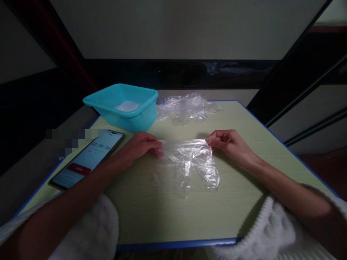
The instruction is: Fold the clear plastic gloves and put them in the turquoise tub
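Between my two hands a clear plastic disposable glove [187, 159] is stretched out sideways. Its finger parts hang toward the table's front edge, wrinkled and shiny. My left hand [145, 142] pinches the left end of the upper edge, fingers closed. At the right end of that edge, my right hand [223, 140] pinches the film between thumb and fingers. Behind the glove lies a crumpled pile of clear plastic [189, 104]; whether it is more gloves I cannot tell for certain.
A turquoise plastic basin [146, 117] stands at the back left, with something whitish [127, 105] inside. Left of my left forearm lies a phone [89, 159] showing a running timer. The pale table [176, 220] has a blue edge; a wall panel rises behind it.
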### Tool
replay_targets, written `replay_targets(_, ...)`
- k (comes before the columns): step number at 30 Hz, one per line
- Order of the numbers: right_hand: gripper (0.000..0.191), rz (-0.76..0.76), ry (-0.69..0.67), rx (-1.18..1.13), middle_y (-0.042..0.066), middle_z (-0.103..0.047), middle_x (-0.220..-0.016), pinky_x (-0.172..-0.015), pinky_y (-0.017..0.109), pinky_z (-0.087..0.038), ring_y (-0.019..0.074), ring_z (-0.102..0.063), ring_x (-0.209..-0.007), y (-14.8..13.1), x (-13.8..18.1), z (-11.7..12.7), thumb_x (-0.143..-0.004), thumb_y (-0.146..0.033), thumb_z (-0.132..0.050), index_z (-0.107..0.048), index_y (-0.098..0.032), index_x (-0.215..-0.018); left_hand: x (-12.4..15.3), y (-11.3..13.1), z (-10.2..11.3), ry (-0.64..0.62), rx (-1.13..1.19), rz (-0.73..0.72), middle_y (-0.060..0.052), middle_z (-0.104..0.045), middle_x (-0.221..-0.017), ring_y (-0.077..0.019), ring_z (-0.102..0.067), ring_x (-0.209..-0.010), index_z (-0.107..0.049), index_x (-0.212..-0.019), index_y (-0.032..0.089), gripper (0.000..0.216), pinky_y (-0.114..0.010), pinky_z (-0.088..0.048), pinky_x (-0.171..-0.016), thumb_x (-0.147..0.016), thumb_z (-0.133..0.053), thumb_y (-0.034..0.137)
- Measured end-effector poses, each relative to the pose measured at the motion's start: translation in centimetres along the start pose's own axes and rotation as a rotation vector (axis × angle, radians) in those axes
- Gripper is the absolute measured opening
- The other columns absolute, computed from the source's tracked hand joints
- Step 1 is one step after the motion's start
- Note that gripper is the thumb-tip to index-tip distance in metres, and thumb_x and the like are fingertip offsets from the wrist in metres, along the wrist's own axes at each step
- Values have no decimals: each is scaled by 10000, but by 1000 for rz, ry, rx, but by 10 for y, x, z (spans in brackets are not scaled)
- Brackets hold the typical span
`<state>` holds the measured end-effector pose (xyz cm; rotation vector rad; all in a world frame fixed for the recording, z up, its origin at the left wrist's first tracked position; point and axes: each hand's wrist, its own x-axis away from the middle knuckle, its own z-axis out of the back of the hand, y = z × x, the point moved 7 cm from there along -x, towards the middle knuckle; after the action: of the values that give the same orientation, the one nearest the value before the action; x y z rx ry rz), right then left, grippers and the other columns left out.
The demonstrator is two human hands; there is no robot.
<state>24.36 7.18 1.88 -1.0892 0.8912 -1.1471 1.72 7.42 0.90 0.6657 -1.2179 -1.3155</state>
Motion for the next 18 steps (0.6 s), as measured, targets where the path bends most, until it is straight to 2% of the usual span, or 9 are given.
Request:
replay_targets(6,218,25,2,40,18,-588,-529,-530,286,-425,124,-522,-494,2,-3,0,-648,-345,-640,-576,-150,-574,-3,-1,2,29,-23,-21,-19,-664,-518,-143,-619,-496,-632,-510,150,146,-239,-507,-560,-632,-648,231)
replay_targets(12,224,56,9,36,10,-584,-535,-531,283,-419,122,-521,-501,2,-4,2,-652,-352,-655,-580,-150,-588,-4,5,1,17,-107,-162,-37,-675,-540,-156,-628,-520,-640,-526,153,226,-248,-519,-536,-672,-656,325)
replay_targets(18,253,48,-17,33,-8,-578,-552,-533,266,-403,110,-509,-517,2,-5,2,-650,-388,-677,-581,-158,-607,-5,3,2,6,-126,-151,-37,-677,-552,-160,-636,-537,-656,-561,150,235,-248,-520,-547,-672,-681,355)
